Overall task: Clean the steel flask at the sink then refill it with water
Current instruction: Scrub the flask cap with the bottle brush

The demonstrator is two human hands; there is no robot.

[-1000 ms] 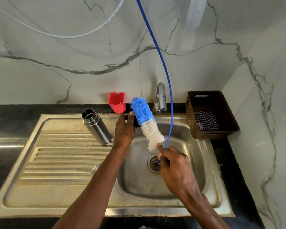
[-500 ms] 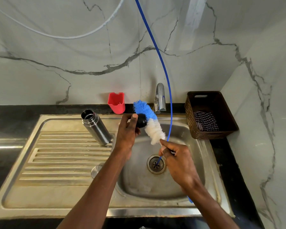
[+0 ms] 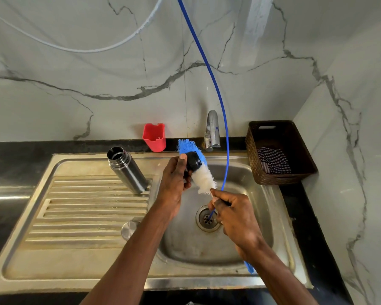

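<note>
Change: since a second ago your left hand (image 3: 174, 183) has brought the small black flask cap (image 3: 194, 162) up against the brush head, and the brush has tipped lower toward the basin.
Flask: your cylindrical brushed-steel flask (image 3: 128, 170) stands uncapped and leaning on the ribbed drainboard of the stainless steel sink (image 3: 79, 256), well left of both hands, mouth open to the camera.
Handling: judge it rigid and dent-resistant but slick if wet; take it round the mid-body, not the threaded neck.
Cap: your left thumb and fingers pinch the cap, light and small, easy to drop down into the basin.
Brush: your right hand (image 3: 235, 219) is clenched on the handle of the blue-and-white bristled bottle brush (image 3: 201, 175), just below the white bristles; the bristles are soft, the stem probably springy.
Round lid: a small shiny disc (image 3: 129, 228) lies at the drainboard edge, partly behind your left forearm.
Tap: the chrome tap (image 3: 212, 130) stands behind the basin; no water is visibly running.
Tube: a thin blue tube (image 3: 216, 89) hangs down into the drain (image 3: 207, 219).
Surroundings: a red plastic holder (image 3: 154, 137) stands by the wall, and a brown woven basket (image 3: 279, 150) holds a checked cloth (image 3: 273, 160).
</note>
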